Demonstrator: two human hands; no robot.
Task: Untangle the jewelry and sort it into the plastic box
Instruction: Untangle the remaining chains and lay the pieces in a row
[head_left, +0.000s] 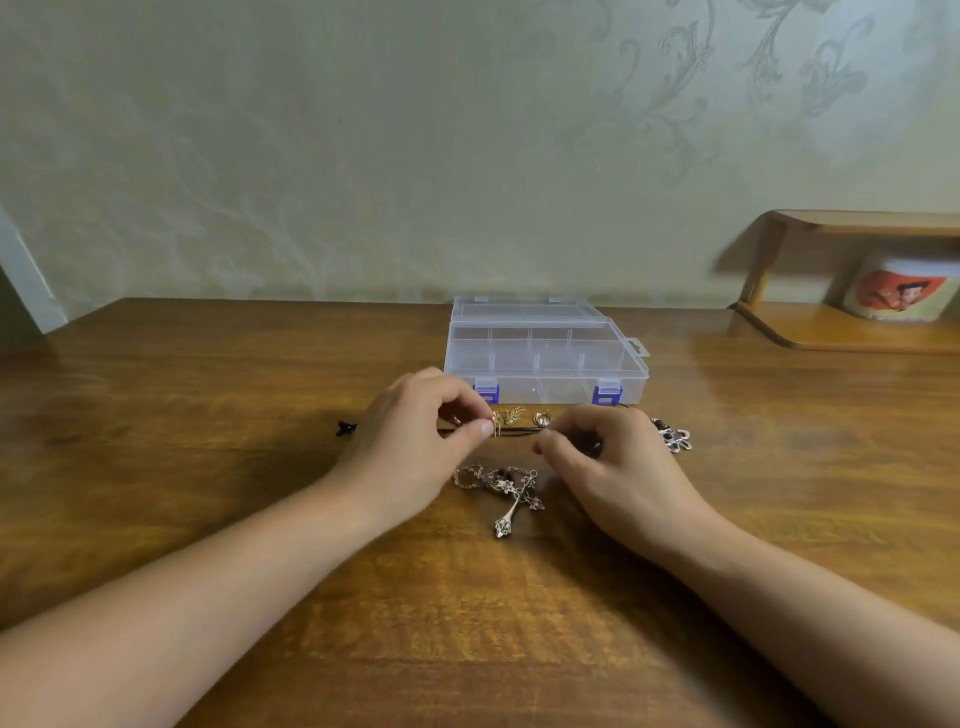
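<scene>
A clear plastic box (543, 358) with blue latches and several compartments sits shut on the wooden table. In front of it lies tangled jewelry: small gold pieces (509, 415), a black cord (514, 430), a silver chain with a cross pendant (511, 493) and a silver flower piece (674, 437). My left hand (415, 436) pinches a gold piece at the cord between thumb and forefinger. My right hand (608, 467) pinches the cord a little to the right. A black cord end (344, 428) shows left of my left hand.
The table (208, 467) reaches back to a patterned wall. At the back right stands a small wooden shelf (841, 327) with a white printed tin (901, 288) on it.
</scene>
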